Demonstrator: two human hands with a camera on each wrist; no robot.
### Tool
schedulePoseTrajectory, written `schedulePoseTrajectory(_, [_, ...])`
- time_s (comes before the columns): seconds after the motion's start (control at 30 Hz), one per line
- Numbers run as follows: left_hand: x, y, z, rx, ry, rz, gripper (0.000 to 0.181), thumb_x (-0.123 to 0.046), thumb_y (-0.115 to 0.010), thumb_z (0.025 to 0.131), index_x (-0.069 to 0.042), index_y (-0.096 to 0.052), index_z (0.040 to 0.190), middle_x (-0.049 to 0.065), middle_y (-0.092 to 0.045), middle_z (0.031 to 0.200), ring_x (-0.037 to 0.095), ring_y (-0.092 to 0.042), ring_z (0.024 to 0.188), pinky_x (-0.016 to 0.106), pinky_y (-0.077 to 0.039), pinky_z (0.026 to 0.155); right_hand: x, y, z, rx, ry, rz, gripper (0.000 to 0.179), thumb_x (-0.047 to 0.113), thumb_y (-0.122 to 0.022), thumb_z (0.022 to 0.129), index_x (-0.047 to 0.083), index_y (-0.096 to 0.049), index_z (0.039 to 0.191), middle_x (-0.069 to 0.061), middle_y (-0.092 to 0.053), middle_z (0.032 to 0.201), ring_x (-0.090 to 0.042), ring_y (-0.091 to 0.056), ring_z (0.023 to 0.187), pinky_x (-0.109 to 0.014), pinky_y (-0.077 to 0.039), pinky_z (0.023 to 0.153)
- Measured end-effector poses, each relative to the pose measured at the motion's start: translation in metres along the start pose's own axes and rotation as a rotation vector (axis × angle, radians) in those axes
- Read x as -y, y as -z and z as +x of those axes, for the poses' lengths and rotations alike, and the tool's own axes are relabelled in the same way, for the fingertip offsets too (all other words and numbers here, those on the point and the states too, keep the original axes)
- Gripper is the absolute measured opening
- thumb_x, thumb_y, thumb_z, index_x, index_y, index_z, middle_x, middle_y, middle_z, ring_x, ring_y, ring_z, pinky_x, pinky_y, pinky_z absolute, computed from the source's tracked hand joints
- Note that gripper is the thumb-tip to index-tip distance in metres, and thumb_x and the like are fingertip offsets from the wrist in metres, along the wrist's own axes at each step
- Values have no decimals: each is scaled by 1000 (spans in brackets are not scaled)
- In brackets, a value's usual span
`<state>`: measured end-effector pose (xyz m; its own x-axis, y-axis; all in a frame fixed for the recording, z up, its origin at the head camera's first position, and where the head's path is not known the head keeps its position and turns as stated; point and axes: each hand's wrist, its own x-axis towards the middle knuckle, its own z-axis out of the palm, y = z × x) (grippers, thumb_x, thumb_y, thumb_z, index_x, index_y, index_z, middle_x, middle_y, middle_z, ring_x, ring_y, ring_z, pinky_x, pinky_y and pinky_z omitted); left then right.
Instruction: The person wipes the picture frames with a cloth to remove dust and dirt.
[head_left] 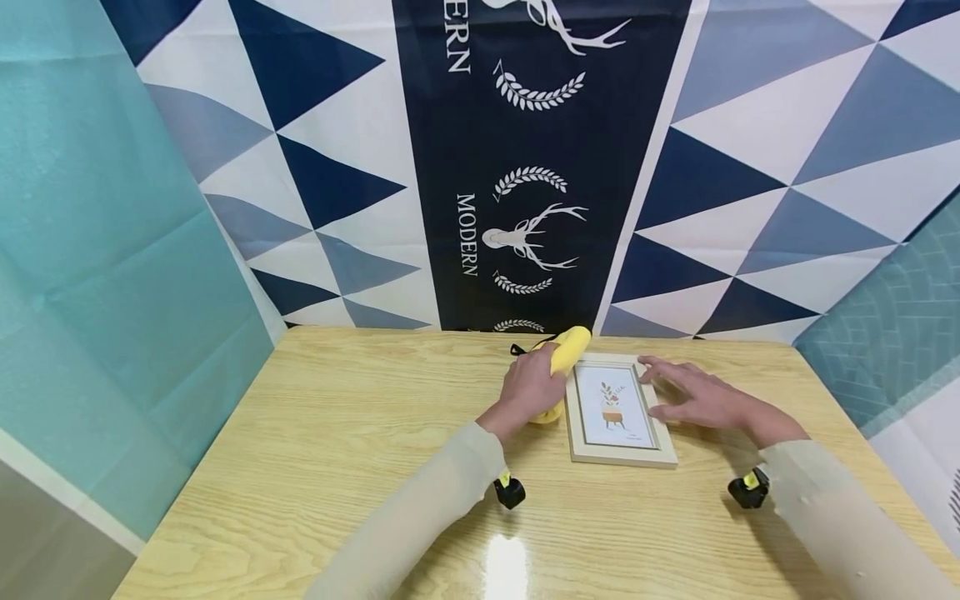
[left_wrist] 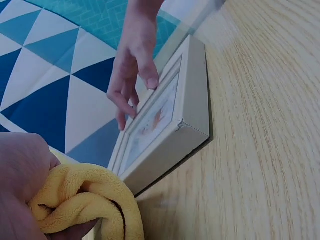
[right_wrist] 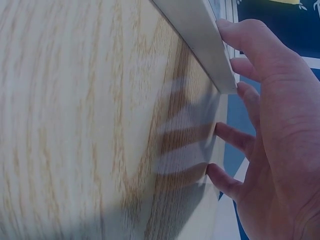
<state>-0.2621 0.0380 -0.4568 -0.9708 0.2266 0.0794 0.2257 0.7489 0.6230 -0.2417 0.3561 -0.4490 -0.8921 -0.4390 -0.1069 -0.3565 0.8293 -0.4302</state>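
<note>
A folded yellow cloth (head_left: 572, 348) is gripped in my left hand (head_left: 534, 382), at the left edge of a picture frame. In the left wrist view the plush yellow cloth (left_wrist: 90, 200) bunches out beside the palm. The cream picture frame (head_left: 624, 457) lies flat on the table and holds a print of a potted plant. My right hand (head_left: 701, 396) is at the frame's right side, fingers spread, with fingertips on or just over its border. In the right wrist view, the thumb and nearest fingers of the right hand (right_wrist: 285, 100) meet the frame's edge (right_wrist: 200, 40).
The wooden table (head_left: 337, 450) runs back to a wall hanging (head_left: 517, 250) with triangles and deer heads. A small black strap or cord (head_left: 517, 350) shows behind the left hand. Black wrist devices (head_left: 510, 492) hang under both forearms.
</note>
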Motion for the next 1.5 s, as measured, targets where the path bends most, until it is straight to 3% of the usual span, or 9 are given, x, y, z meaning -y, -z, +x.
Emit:
schedulePoseTrajectory(0.07, [-15, 20, -16, 24, 4, -24, 51, -15, -67, 104, -14, -64, 155, 10, -78, 120, 23, -69, 97, 37, -58, 86, -1, -1, 0, -3, 2, 3, 60, 50, -81, 101, 18, -67, 149, -24, -35, 183, -55, -44, 154, -89, -38, 115])
schedulePoseTrajectory(0.1, [-10, 14, -13, 5, -17, -13, 50, -19, -66, 105, -15, -64, 155, 9, -78, 118, 22, -69, 97, 36, -58, 86, -1, -1, 0, -3, 0, 4, 61, 51, -81, 101, 18, -67, 150, -24, -35, 183, -55, -44, 154, -89, -37, 115])
schedulePoseTrajectory(0.3, [-12, 19, -27, 18, -53, -20, 51, -17, -62, 105, -11, -64, 156, 9, -78, 120, 19, -65, 95, 33, -54, 84, -3, -2, 2, 6, 1, 7, 63, 51, -80, 101, 18, -65, 153, -24, -34, 183, -57, -42, 156, -90, -36, 115])
schedulePoseTrajectory(0.33, [-20, 28, -35, 40, -45, -35, 52, -12, -63, 104, -10, -64, 155, 10, -78, 122, 20, -65, 95, 34, -54, 84, -4, -1, 2, 7, 5, 4, 63, 50, -81, 100, 18, -65, 152, -24, -34, 183, -57, -42, 156, -90, -37, 115])
schedulePoseTrajectory(0.6, [-22, 33, -51, 52, -116, 1, 52, -12, -65, 104, -12, -64, 155, 8, -79, 124, 17, -63, 91, 29, -50, 78, -3, -1, 0, 3, 6, 1, 60, 50, -80, 101, 18, -67, 150, -24, -35, 183, -56, -44, 155, -89, -38, 115])
schedulePoseTrajectory(0.87, [-18, 39, -65, 57, -180, 23, 52, -10, -65, 103, -11, -65, 155, 8, -80, 126, 17, -64, 94, 29, -53, 82, -3, -3, 0, -1, 7, 6, 63, 50, -80, 101, 18, -65, 154, -23, -35, 183, -55, -44, 154, -90, -37, 114])
schedulePoseTrajectory(1.03, [-15, 39, -75, 36, -289, 107, 50, -9, -66, 102, -10, -67, 152, 9, -81, 128, 19, -73, 102, 33, -60, 86, -3, -1, 0, 2, -1, -4, 65, 51, -80, 101, 18, -65, 154, -23, -35, 183, -55, -45, 154, -90, -38, 114])
schedulePoseTrajectory(1.17, [-14, 39, -84, 27, -359, 170, 47, -9, -67, 103, -11, -70, 149, 10, -81, 134, 22, -77, 115, 35, -64, 92, -3, -2, 1, 2, 0, -6, 75, 51, -80, 101, 15, -56, 162, -22, -39, 181, -54, -46, 154, -90, -38, 114])
schedulePoseTrajectory(1.5, [-14, 41, -100, 76, -481, 336, 46, -13, -71, 104, -17, -71, 150, 5, -76, 145, 20, -74, 128, 32, -64, 98, -2, -1, 0, -1, 10, -8, 76, 50, -80, 101, 15, -54, 164, -22, -40, 180, -54, -46, 154, -91, -37, 113])
